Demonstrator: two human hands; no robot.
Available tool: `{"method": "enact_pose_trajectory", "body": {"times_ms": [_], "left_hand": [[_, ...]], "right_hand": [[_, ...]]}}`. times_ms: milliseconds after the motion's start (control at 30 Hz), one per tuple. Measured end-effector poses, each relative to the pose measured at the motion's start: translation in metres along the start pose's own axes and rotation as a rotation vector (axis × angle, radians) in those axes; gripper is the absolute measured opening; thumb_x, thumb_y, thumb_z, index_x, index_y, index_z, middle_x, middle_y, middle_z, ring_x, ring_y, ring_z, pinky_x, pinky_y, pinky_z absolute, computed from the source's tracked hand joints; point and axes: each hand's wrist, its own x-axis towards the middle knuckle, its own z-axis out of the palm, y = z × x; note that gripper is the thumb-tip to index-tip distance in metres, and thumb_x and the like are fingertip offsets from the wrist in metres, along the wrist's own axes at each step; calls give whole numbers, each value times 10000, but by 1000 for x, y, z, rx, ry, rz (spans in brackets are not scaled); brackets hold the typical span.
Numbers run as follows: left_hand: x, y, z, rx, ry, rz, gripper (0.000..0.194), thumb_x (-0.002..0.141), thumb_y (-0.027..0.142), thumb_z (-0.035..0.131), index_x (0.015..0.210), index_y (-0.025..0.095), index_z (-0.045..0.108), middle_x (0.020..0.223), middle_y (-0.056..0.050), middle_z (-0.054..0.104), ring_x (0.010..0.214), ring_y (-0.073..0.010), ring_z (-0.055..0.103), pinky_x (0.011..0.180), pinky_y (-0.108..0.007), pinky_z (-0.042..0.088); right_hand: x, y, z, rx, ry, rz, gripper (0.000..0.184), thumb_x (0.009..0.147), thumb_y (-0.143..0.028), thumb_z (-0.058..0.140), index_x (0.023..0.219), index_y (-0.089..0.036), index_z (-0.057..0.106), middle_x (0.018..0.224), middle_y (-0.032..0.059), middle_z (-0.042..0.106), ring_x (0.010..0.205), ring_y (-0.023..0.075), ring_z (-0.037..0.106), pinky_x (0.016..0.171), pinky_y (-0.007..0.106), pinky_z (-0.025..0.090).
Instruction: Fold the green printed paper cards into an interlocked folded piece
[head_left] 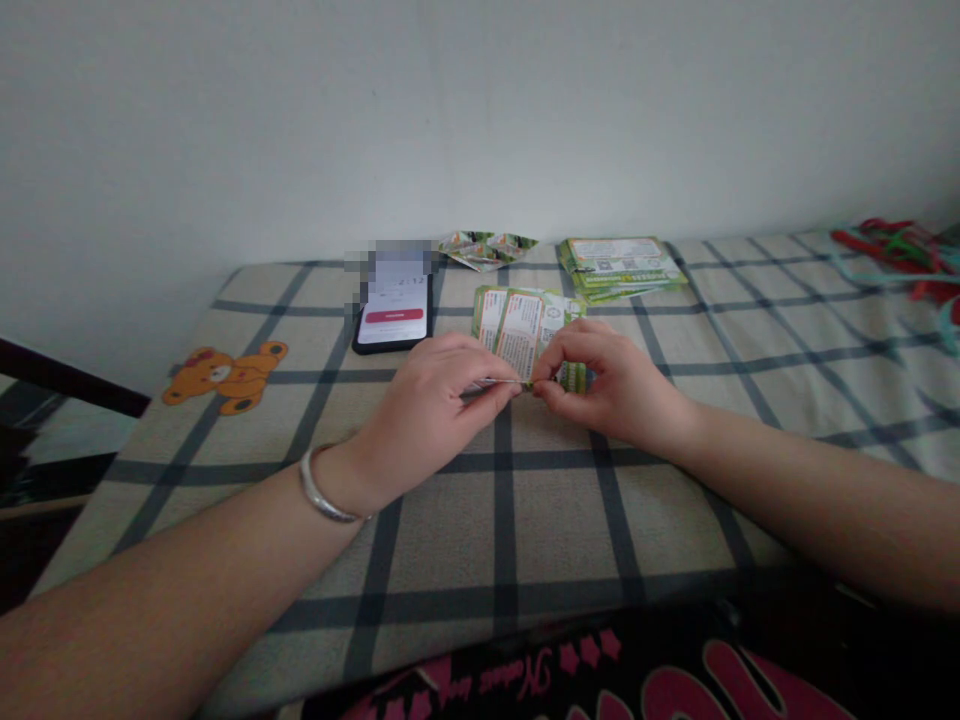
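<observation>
Over the middle of the table, my left hand (442, 395) is closed in a pinch on a thin printed paper card (491, 381), seen nearly edge-on. My right hand (600, 375) meets it from the other side, thumb and forefinger pinching the card's right end. How the card is folded is mostly hidden by the fingers. Just behind the hands lie more green and white printed cards (517, 325), partly covered by my fingers. A stack of similar cards (626, 265) sits farther back to the right. Against the wall rests a folded paper piece (487, 249) with zigzag facets.
A phone (394, 310) with its screen lit lies left of the cards. The checked tablecloth (435, 540) carries an orange bear shape (225, 378) at left. Red and green strips (900, 248) lie at the far right. A wall (480, 120) borders the back edge.
</observation>
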Motion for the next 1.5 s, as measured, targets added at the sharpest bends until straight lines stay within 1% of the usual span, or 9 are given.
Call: {"method": "enact_pose_trajectory", "body": {"times_ms": [133, 233, 333, 467, 533, 733, 1000, 1133, 1500], "left_hand": [[0, 0, 2, 22, 0, 13, 58, 883, 203, 639, 858, 184, 687, 830, 0, 700, 845, -155, 639, 786, -289, 494], [0, 3, 1, 63, -7, 41, 48, 878, 195, 642, 879, 183, 688, 851, -7, 714, 884, -171, 640, 829, -312, 492], [2, 8, 0, 118, -20, 68, 50, 875, 178, 634, 874, 179, 683, 869, -13, 721, 917, -193, 619, 891, -359, 475], [2, 13, 0, 147, -7, 81, 58, 874, 165, 616, 847, 166, 667, 855, -25, 714, 892, -197, 609, 868, -365, 485], [2, 14, 1, 152, 3, 77, 49, 864, 159, 619, 838, 163, 660, 834, -27, 707, 875, -199, 610, 843, -361, 491], [2, 16, 2, 189, -6, 103, 73, 837, 135, 611, 780, 169, 641, 798, -22, 705, 835, -209, 615, 806, -372, 489], [4, 16, 1, 169, 1, 100, 80, 833, 125, 609, 775, 171, 641, 786, -17, 703, 814, -196, 613, 797, -363, 487], [5, 15, 1, 134, 20, 96, 88, 827, 109, 608, 767, 169, 632, 755, -12, 680, 791, -180, 597, 786, -341, 484], [3, 12, 1, 30, 52, 19, 92, 813, 103, 617, 765, 181, 622, 752, 7, 658, 770, -149, 602, 754, -303, 479]], "right_hand": [[-2, -3, 0, -171, 38, -51, 74, 770, -125, 625, 745, -194, 630, 726, 1, 665, 766, 167, 589, 762, 316, 416], [-3, -6, 0, -264, 47, -69, 68, 768, -134, 618, 739, -195, 627, 717, 4, 668, 778, 187, 597, 759, 332, 406], [-3, -8, -1, -311, 49, -108, 69, 785, -148, 609, 743, -202, 624, 722, -1, 677, 788, 192, 606, 764, 340, 394], [-3, -9, -2, -357, 40, -172, 81, 817, -170, 594, 757, -215, 624, 718, -9, 680, 786, 194, 606, 752, 344, 379], [-4, -10, -1, -363, 32, -180, 87, 827, -176, 584, 764, -224, 622, 715, -9, 679, 779, 195, 596, 748, 346, 374], [-4, -11, 1, -251, -20, -121, 52, 779, -190, 584, 743, -227, 586, 709, 4, 655, 756, 190, 571, 748, 342, 374], [-2, -9, 3, -179, -17, -91, 58, 747, -149, 578, 744, -207, 574, 715, -1, 647, 719, 169, 563, 707, 316, 371], [-2, -6, 4, -132, 17, -67, 80, 725, -132, 581, 727, -210, 562, 687, -14, 632, 698, 155, 569, 705, 299, 391], [-1, -2, 5, -15, 27, -7, 109, 705, -100, 580, 734, -205, 585, 708, -4, 653, 700, 146, 586, 705, 290, 433]]}}
